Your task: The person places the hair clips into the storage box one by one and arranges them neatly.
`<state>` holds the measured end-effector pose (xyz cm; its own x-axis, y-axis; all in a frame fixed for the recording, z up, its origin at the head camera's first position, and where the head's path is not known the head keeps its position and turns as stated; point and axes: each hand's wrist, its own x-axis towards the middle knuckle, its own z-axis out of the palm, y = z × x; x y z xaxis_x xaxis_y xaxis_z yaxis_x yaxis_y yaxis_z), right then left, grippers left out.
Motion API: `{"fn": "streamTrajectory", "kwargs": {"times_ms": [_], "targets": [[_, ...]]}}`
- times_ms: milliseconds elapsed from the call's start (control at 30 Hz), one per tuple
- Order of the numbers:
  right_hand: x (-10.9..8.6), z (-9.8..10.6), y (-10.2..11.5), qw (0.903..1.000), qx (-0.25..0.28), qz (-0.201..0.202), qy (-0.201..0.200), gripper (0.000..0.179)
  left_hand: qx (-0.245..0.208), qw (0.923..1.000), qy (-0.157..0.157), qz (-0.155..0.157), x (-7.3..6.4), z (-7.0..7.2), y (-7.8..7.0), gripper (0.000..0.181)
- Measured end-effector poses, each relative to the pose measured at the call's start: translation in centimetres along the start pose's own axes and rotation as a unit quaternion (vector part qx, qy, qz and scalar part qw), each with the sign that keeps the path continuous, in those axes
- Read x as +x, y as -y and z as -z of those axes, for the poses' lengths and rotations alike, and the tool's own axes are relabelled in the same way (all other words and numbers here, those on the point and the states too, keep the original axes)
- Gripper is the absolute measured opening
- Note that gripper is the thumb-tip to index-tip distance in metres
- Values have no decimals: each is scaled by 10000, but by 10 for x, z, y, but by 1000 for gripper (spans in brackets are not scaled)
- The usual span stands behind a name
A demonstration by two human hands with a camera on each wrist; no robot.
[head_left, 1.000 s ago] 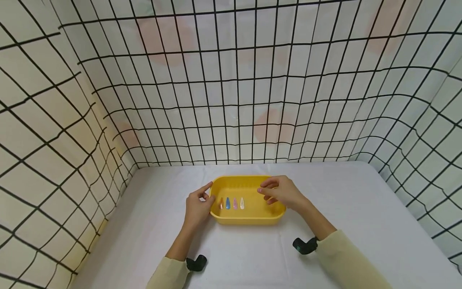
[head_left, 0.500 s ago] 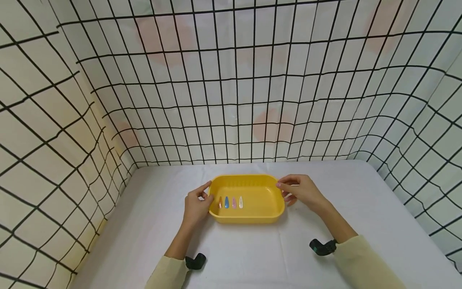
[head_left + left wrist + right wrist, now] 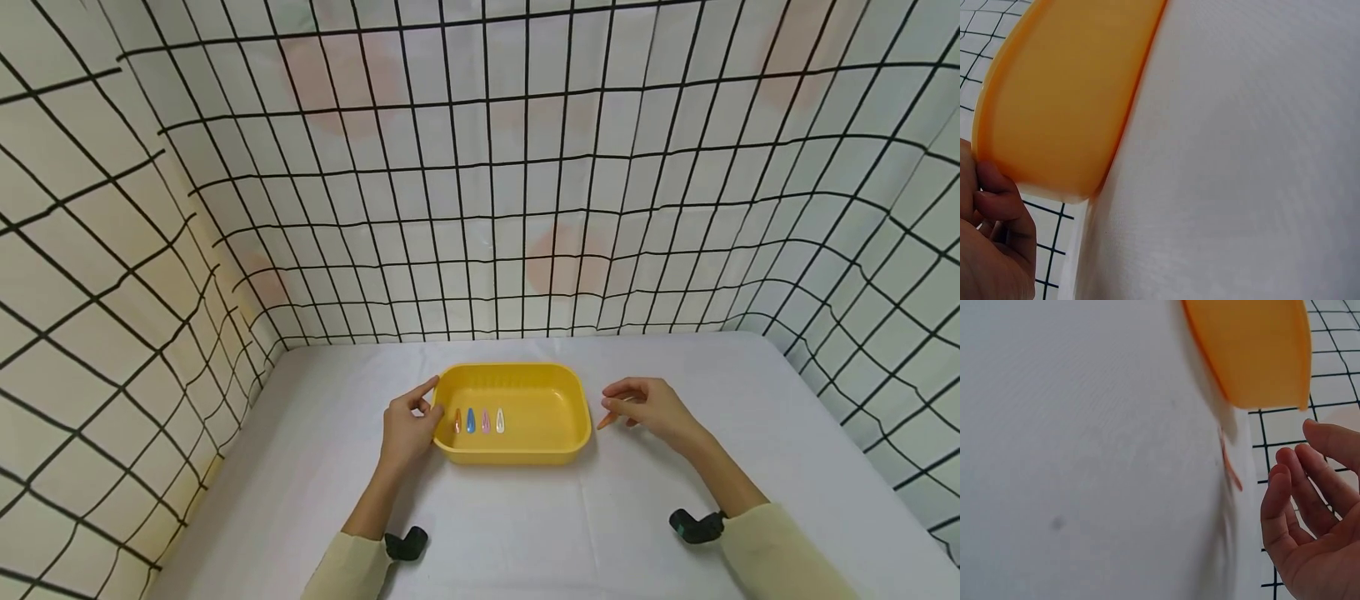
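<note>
A shallow yellow tray (image 3: 543, 417) stands mid-table. My left hand (image 3: 408, 429) grips its left end, thumb over the rim; the left wrist view shows curled fingers (image 3: 1007, 209) against the outside wall. Inside lie teardrop snap hair clips in a row: orange (image 3: 457, 421), blue (image 3: 471, 420), pink (image 3: 486, 421) and white (image 3: 500, 420). My right hand (image 3: 648, 408) is just right of the tray, fingers loosely bent. Below its fingertips is a slim orange hair clip (image 3: 606, 421). In the right wrist view this clip (image 3: 1230, 465) is apart from the fingers (image 3: 1277, 494).
A white cloth (image 3: 510, 525) covers the table. Black wire grid (image 3: 510, 225) over pale sheeting stands at the back and along both sides. Small black devices (image 3: 697, 527) sit at both wrists by the cream sleeves (image 3: 787, 550).
My right hand has moved right from over the tray, past its rim, to the table beside it. An orange clip now shows below its fingertips. The left hand stays on the tray.
</note>
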<state>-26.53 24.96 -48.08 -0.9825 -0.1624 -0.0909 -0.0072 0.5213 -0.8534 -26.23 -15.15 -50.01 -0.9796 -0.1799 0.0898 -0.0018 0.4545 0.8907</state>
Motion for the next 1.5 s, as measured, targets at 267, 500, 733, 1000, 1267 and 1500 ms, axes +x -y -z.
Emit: {"fn": "streamTrajectory", "kwargs": {"times_ms": [267, 500, 733, 1000, 1267, 1500], "targets": [[1, 1, -18, 9996, -289, -3, 65, 32, 13, 10000, -30, 5, 0, -1, 0, 49], [1, -2, -27, 9987, -474, -16, 173, 31, 43, 10000, -44, 37, 1, -1, 0, 49], [1, -4, -28, 9964, -837, 136, 63, 28, -38, 9999, -117, -82, 1, 0, 2, 50], [4, -15, -23, 9909, -1313, 238, -166, 26, -133, 9998, -107, -125, 0, 0, 3, 49], [5, -20, -23, 9894, -1388, 333, -265, 21, -151, 9999, -55, -21, -1, 0, 0, 50], [5, -20, -21, 9880, -1456, 410, -301, 14, -104, 9999, -24, 19, -1, -1, 0, 50]]}}
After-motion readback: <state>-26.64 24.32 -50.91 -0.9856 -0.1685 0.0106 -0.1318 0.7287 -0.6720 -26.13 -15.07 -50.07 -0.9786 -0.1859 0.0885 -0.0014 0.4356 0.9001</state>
